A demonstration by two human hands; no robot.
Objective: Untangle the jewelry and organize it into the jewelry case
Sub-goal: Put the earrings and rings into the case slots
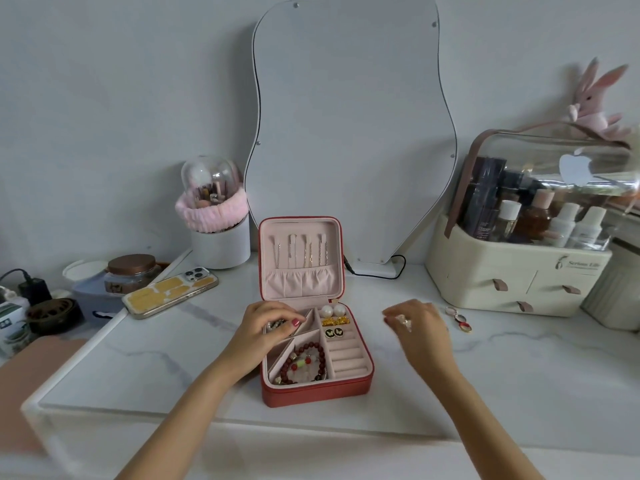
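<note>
The open jewelry case sits mid-table, already holding a red bead bracelet and earrings. The left hand pinches a small dark piece over the upper-left compartment; lower it in flat, without snagging. The right hand, beside the case, seems to grip a ring, though blur hides it. Loose rings wait nearby on the table.
</note>
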